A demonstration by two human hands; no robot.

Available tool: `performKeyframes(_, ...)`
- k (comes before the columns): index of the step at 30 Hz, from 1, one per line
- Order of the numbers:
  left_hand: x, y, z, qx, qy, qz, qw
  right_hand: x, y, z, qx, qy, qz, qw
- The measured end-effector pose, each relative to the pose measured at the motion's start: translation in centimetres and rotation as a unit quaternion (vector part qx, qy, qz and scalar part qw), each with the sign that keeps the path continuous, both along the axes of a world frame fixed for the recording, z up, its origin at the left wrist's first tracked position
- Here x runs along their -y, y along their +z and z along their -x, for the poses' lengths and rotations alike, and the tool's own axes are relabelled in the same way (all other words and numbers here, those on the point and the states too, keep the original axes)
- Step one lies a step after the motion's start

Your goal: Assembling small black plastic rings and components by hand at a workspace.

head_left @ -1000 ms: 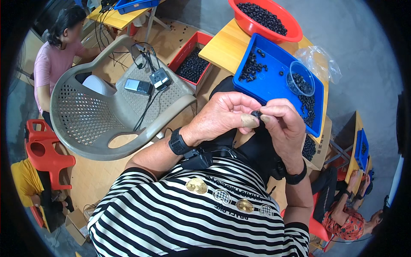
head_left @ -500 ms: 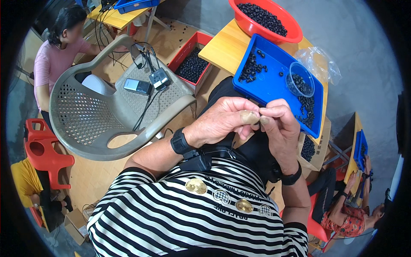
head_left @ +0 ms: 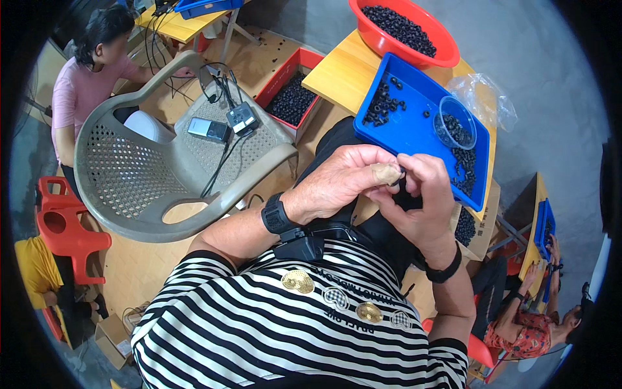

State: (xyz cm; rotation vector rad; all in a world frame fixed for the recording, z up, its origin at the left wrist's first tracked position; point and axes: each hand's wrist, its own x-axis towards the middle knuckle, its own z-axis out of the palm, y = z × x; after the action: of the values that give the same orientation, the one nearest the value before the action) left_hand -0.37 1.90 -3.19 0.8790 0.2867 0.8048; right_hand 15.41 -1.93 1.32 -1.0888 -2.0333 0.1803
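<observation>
My left hand (head_left: 343, 176) is closed in a pinch, its thumb wearing a tan finger cover (head_left: 387, 173). Against it, the right hand (head_left: 424, 198) has curled fingers meeting the left fingertips. Between them a bit of a small black part (head_left: 396, 182) shows; the fingers hide most of it. Both hands are above my lap, just in front of a blue tray (head_left: 414, 133). Loose black ring-like parts (head_left: 382, 110) lie in that tray, along with a clear plastic cup (head_left: 455, 123) holding more of them.
A red basin (head_left: 447, 55) of black parts stands on the yellow table (head_left: 334, 71). Left of it, a red box (head_left: 306, 61) holds more. A grey plastic chair (head_left: 126, 168) carries devices and cables. One person sits at far left, another at lower right.
My right thumb has come down and away from the pinch, and the right fingers have turned around the left fingertips. A dark bit of the part now shows.
</observation>
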Motion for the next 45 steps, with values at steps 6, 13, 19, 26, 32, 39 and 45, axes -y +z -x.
performKeyframes(6,-0.1,-0.1,-0.2,-0.019,0.022,0.020,0.999,-0.7,-1.3,0.0,0.074,-0.026,-0.065,0.995)
performKeyframes(13,-0.4,1.2,0.5,-0.045,0.018,0.049,0.998,-0.9,-1.4,0.2,0.026,-0.061,-0.079,0.995)
performKeyframes(19,-0.7,0.3,0.7,-0.081,-0.021,0.023,0.996,-0.7,-1.6,0.2,0.003,-0.066,-0.087,0.994)
performKeyframes(26,-0.2,0.5,0.3,-0.043,-0.041,0.040,0.997,-0.6,-2.0,-0.1,0.042,-0.069,-0.125,0.989)
performKeyframes(32,-0.3,0.5,0.0,-0.037,-0.030,0.030,0.998,-0.9,-2.3,-0.4,0.057,-0.048,-0.142,0.987)
performKeyframes(39,-0.5,-0.4,-0.7,-0.024,-0.004,0.026,0.999,-1.5,-3.6,-0.6,0.049,-0.042,-0.155,0.986)
performKeyframes(45,-0.8,-0.6,-0.7,-0.044,-0.025,0.055,0.997,-1.0,-3.2,-0.3,-0.002,-0.075,-0.068,0.995)
